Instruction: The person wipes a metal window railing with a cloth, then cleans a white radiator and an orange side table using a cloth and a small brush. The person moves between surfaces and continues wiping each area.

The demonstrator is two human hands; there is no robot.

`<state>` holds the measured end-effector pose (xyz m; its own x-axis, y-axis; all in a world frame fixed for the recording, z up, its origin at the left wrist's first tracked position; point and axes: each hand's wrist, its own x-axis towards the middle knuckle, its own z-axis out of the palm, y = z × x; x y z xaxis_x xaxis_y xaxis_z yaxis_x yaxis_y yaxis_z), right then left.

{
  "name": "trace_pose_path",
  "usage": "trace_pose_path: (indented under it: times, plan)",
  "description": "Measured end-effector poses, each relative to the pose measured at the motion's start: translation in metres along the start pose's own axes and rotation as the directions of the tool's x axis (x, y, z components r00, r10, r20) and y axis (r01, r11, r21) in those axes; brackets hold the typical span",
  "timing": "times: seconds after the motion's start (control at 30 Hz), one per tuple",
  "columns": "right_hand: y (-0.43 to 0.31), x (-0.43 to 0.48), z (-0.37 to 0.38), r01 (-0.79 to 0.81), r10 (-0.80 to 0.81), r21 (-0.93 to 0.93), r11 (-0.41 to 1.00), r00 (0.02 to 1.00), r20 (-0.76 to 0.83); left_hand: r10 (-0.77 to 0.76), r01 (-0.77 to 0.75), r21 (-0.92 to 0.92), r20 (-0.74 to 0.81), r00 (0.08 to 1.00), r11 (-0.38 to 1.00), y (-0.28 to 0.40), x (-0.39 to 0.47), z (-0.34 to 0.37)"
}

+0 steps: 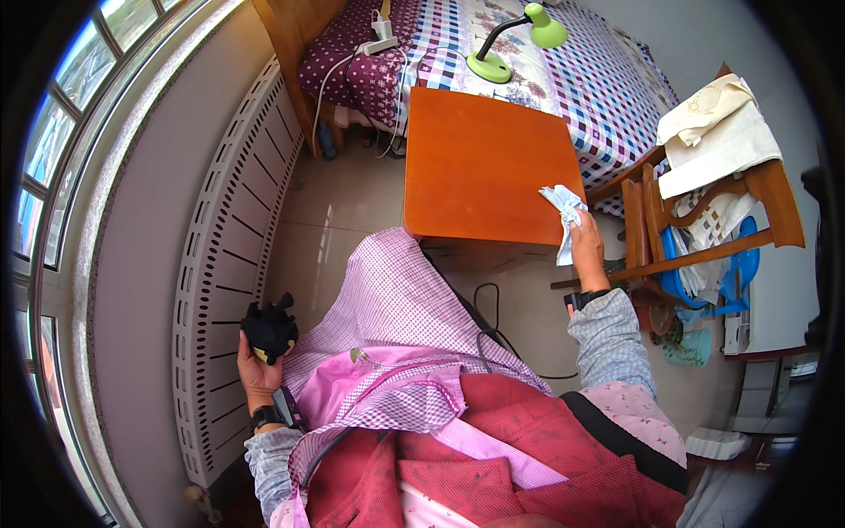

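A small black plush toy [269,330] with a yellowish patch rests in my left hand [259,371], beside the white radiator and low on the left. My right hand [587,249] grips a crumpled pale blue cloth [565,214] at the right front corner of an orange-brown wooden table [488,168]. Part of the cloth lies on the tabletop, and part hangs past its edge. My left fingers are partly hidden under the toy.
A green desk lamp [490,66] and a white power strip [381,45] with cords sit on the bed [594,99]. The radiator [231,264] runs along the left wall. To the right stands a wooden chair [709,244] draped with towels [723,132]. A black cord [495,330] trails over the floor.
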<state>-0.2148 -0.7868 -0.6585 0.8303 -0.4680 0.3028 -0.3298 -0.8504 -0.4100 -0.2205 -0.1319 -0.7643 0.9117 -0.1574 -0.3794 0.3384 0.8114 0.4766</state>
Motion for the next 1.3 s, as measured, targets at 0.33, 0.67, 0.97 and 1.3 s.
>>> trace_pose_path:
  times: [0.33, 0.67, 0.97, 1.3]
  plan:
    - [-0.121, -0.031, 0.058, 0.455, -0.481, 0.182, 0.872, 0.865, 0.144, -0.018, 0.019, 0.024, -0.03, 0.999, 1.0, 0.0, -0.004, 0.007]
    - [-0.016, 0.023, 0.026, 0.077, -0.066, -0.112, 0.991, 0.993, 0.095, -0.06, 0.06, 0.035, 0.017, 0.998, 0.998, -0.002, 0.008, 0.009]
    - [-0.063, 0.068, 0.036, 0.448, -0.468, 0.14, 0.883, 0.816, 0.339, -0.09, 0.091, 0.06, -0.018, 0.996, 0.994, -0.002, 0.011, 0.002]
    - [0.061, 0.238, 0.079, 0.034, 0.01, -0.144, 0.989, 0.957, 0.29, -0.047, 0.049, 0.024, -0.069, 0.996, 0.998, -0.004, 0.011, 0.017]
